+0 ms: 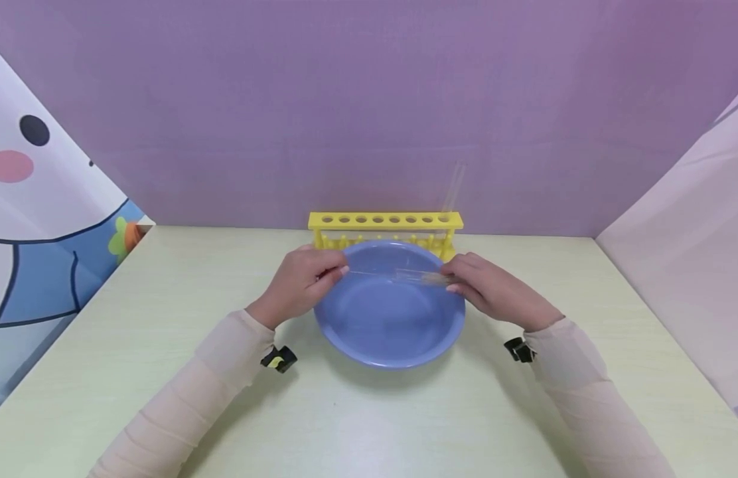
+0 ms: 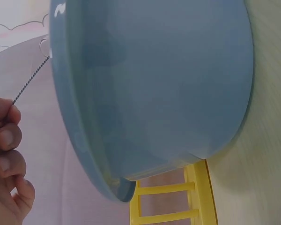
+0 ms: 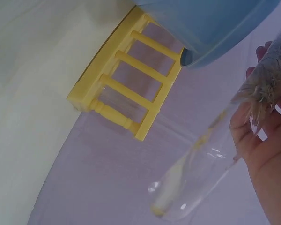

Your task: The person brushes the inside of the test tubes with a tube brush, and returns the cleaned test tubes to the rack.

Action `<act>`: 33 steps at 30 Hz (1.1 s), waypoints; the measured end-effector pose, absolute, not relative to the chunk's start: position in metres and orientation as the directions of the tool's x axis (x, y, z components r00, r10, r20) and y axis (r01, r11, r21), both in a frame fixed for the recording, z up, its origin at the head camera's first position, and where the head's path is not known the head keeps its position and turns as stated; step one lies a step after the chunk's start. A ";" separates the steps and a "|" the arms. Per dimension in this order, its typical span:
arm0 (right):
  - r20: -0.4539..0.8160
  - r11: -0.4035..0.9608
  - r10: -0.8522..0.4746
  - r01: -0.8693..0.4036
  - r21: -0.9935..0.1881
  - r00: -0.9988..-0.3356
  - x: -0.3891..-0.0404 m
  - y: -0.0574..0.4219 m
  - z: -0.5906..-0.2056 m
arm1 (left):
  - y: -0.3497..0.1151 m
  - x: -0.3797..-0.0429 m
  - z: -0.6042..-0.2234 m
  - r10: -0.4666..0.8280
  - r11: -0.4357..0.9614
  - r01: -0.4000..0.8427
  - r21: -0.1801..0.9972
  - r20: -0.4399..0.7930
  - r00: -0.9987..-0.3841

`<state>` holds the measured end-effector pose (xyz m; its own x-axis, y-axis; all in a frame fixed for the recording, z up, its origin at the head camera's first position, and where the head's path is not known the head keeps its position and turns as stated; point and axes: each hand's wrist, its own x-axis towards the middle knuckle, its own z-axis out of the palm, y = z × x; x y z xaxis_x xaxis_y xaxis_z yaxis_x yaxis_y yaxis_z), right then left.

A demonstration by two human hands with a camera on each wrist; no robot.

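Above the blue basin (image 1: 389,318), my left hand (image 1: 300,282) pinches the thin twisted-wire handle (image 2: 30,80) of a test tube brush between thumb and forefinger. My right hand (image 1: 488,289) holds a clear glass test tube (image 3: 210,159), its fingers curled round it. The tube lies nearly level in the head view, its mouth toward my left hand. Inside it sit the brush's pale bristles (image 3: 267,84), close to my right fingers. The rounded end of the tube sticks out past my hand in the right wrist view.
Behind the basin stands a yellow test tube rack (image 1: 385,221) with a row of holes. Another clear test tube (image 1: 454,186) leans in its right end. A purple cloth (image 1: 369,106) hangs at the back of the pale table (image 1: 369,425).
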<state>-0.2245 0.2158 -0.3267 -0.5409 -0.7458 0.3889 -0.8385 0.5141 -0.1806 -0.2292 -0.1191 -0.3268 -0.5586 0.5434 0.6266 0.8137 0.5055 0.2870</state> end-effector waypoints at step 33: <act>0.442 0.510 -0.731 -0.847 -0.152 -0.519 -0.227 0.228 -0.331 | -0.133 -0.226 -0.324 0.523 0.484 0.762 0.430 0.556 -0.646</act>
<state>-0.2266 0.2281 -0.3315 -0.5194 -0.7313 0.4420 -0.8469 0.5096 -0.1521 -0.2260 -0.1326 -0.3236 -0.6461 0.5230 0.5559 0.7620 0.4845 0.4297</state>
